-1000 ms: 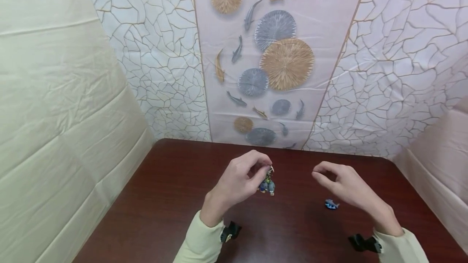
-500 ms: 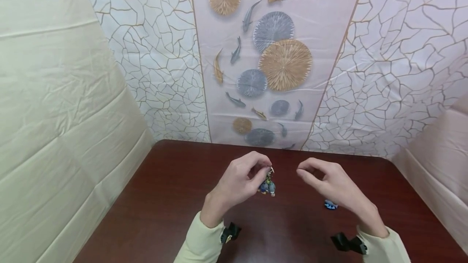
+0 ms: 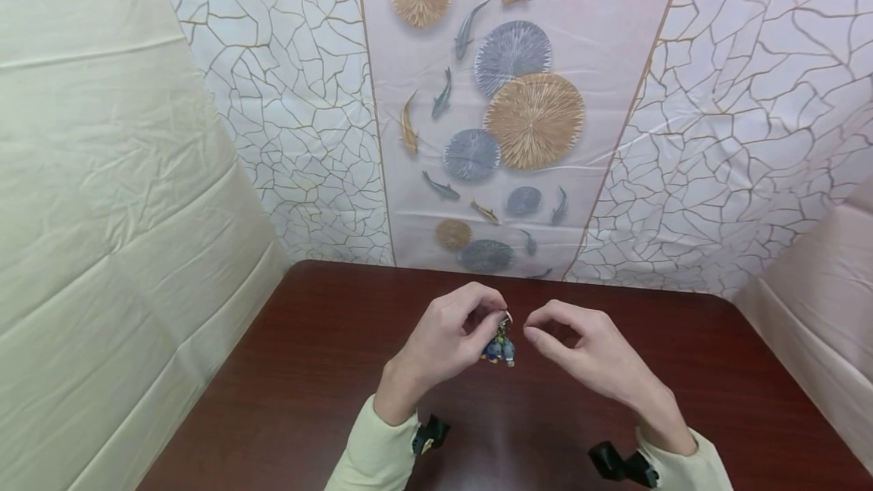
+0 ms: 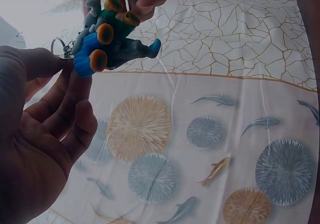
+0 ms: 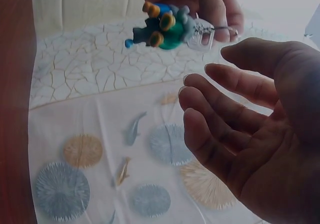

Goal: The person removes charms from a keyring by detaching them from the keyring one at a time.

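My left hand [image 3: 443, 336] pinches the metal ring of a keychain [image 3: 502, 348] between thumb and forefinger, above the table. Small rubbery figures dangle from that ring; in the left wrist view the keychain [image 4: 107, 37] shows blue, green and grey bodies with orange feet. A pale, clear tag [image 5: 201, 34] sits by the ring in the right wrist view. Just right of the keychain, my right hand [image 3: 593, 347] hovers with fingers loosely bent and a gap between thumb and forefinger. Nothing is in it, and it stands apart from the ring.
Both hands are above a dark reddish-brown table [image 3: 327, 324]. Behind it hangs a patterned cloth [image 3: 436, 120] with fish and round leaf prints. Cream cloth [image 3: 136, 173] closes off the left side, and paler cloth [image 3: 818, 279] the right.
My right hand has moved left, closer to the keychain. A small blue shark-like figure on the table, seen earlier, is now hidden behind that hand. The left hand stays put.
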The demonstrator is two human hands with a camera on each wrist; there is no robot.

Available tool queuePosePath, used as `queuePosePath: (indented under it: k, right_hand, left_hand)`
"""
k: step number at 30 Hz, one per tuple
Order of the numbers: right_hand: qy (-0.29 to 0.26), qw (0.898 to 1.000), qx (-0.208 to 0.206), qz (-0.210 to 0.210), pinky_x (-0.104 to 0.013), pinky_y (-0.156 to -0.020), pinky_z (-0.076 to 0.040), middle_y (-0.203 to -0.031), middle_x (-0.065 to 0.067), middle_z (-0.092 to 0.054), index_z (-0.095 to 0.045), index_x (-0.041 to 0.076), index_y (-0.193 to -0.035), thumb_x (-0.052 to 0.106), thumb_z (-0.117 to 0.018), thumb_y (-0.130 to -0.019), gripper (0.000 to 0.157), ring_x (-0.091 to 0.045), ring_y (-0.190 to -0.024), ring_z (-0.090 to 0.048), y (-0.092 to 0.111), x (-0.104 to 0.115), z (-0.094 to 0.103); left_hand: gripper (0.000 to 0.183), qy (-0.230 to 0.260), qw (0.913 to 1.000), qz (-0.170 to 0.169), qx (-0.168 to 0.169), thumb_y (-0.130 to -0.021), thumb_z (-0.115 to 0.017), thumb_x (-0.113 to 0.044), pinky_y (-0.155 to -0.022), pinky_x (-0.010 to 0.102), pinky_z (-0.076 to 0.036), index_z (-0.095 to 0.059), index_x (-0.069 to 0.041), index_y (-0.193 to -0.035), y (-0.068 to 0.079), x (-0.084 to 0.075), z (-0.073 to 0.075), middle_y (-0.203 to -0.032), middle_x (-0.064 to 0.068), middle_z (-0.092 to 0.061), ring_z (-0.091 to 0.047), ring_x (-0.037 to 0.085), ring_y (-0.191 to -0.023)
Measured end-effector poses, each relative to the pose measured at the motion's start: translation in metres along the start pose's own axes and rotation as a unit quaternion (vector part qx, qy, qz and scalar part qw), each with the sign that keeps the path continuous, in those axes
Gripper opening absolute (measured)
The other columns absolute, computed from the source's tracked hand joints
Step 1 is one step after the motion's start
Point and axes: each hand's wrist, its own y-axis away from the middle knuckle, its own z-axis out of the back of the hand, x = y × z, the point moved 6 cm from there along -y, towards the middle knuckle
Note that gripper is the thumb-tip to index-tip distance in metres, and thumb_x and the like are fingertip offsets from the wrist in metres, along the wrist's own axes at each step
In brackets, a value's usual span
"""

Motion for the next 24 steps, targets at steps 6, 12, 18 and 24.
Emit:
queuePosePath:
  k: [6,12,18,24]
  right_hand:
    - [-0.029,0.999,0.003,0.013,-0.022,-0.056,-0.05,-0.08,0.016,-0.063,-0.066,0.03,-0.093,0.011,-0.07,-0.089,0.02,-0.001,-0.069,-0.06,-0.002,0.008,-0.006]
    - [-0.054,0.998,0.014,0.017,-0.022,-0.057,-0.051,-0.078,0.013,-0.065,-0.066,0.028,-0.094,0.013,-0.071,-0.089,0.016,-0.002,-0.068,-0.061,-0.005,0.012,-0.017]
    - [-0.073,0.996,-0.001,0.042,-0.02,-0.055,-0.049,-0.078,0.012,-0.063,-0.066,0.024,-0.092,0.008,-0.073,-0.086,0.019,-0.002,-0.066,-0.059,-0.007,0.015,-0.025]
    - [-0.08,0.992,-0.04,0.09,-0.017,-0.053,-0.046,-0.076,0.007,-0.061,-0.066,0.016,-0.089,-0.004,-0.074,-0.08,0.023,-0.002,-0.064,-0.056,-0.008,0.016,-0.029]
  left_hand:
    - [0.01,-0.002,1.0,-0.001,-0.006,-0.09,-0.065,-0.004,-0.067,0.009,-0.048,-0.062,-0.009,-0.098,0.0,0.001,0.001,-0.088,0.0,-0.066,-0.058,0.002,-0.074]
    - [0.01,0.004,1.0,0.002,-0.005,-0.09,-0.065,-0.003,-0.066,0.007,-0.047,-0.061,-0.009,-0.098,0.0,0.001,0.001,-0.087,-0.001,-0.066,-0.058,0.002,-0.072]
    - [0.009,0.009,0.9999,0.0,-0.006,-0.09,-0.064,-0.003,-0.067,0.006,-0.047,-0.061,-0.008,-0.097,0.0,0.001,0.001,-0.087,0.0,-0.066,-0.058,0.002,-0.072]
    - [0.01,0.002,1.0,-0.003,-0.006,-0.09,-0.065,-0.003,-0.068,0.006,-0.047,-0.062,-0.008,-0.097,0.0,0.001,0.001,-0.087,0.0,-0.066,-0.059,0.002,-0.073]
